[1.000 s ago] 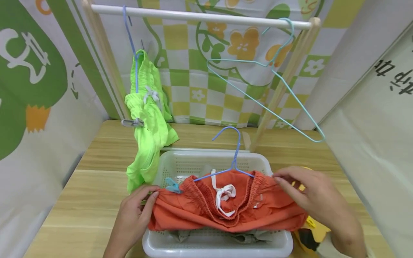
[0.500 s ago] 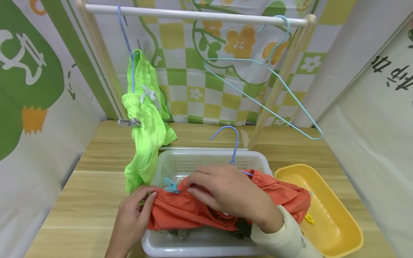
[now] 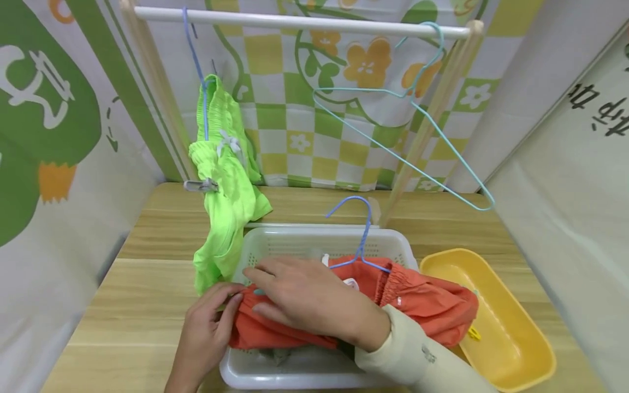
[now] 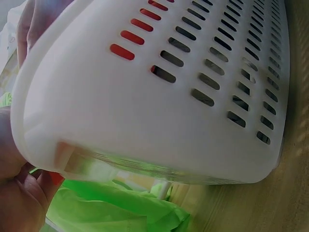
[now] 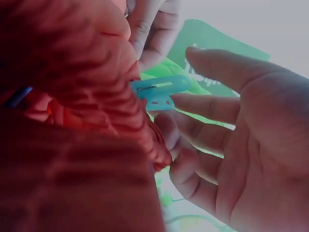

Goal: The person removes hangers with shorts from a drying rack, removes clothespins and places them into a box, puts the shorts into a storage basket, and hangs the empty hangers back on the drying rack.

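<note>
Red shorts [image 3: 427,303] with a gathered waistband and white drawstring hang on a blue hanger [image 3: 365,236] over the white basket [image 3: 324,380]. At their left end, my left hand [image 3: 206,330] pinches the red cloth between thumb and fingers. My right hand [image 3: 314,300] reaches across the left part of the waistband, covering much of it in the head view. A light-blue clothespin [image 5: 161,88] is clipped on the waistband. In the right wrist view, the right fingers lie behind and beside this clothespin, with the thumb held apart from it.
A drying rack's white bar [image 3: 304,22] spans the back. Bright green shorts [image 3: 223,218] hang at its left with a grey clothespin [image 3: 201,185]; a bare mint hanger [image 3: 403,158] hangs at right. A yellow tray [image 3: 521,327] with a yellow clothespin [image 3: 473,333] stands right of the basket.
My right hand has left the right end of the shorts and crossed left to the clothespin at the waistband. The left hand keeps its hold at nearly the same place.
</note>
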The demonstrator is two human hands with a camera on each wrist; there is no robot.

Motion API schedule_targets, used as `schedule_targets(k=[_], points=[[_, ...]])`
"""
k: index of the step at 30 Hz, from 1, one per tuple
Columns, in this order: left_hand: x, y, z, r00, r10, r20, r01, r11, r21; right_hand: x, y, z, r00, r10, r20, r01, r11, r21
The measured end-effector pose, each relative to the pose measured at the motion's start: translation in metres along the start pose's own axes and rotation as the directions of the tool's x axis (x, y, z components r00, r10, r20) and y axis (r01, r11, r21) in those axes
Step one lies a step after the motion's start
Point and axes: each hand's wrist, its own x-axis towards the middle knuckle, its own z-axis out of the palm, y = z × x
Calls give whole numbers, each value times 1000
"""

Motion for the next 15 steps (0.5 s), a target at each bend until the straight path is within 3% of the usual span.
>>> schedule_targets(k=[7,11,15], points=[[-1,1,2,1000,16,-6,-16,1000,0,6,-1,4,998,55,13,-55,998,-15],[-1,1,2,1000,23,-10,-23,1000,7,7,0,6,994,104,-23,-104,995,-7],[0,1,2,1000,14,-5,-14,1000,6,6,2,5,992,102,-69,-101,995,13]])
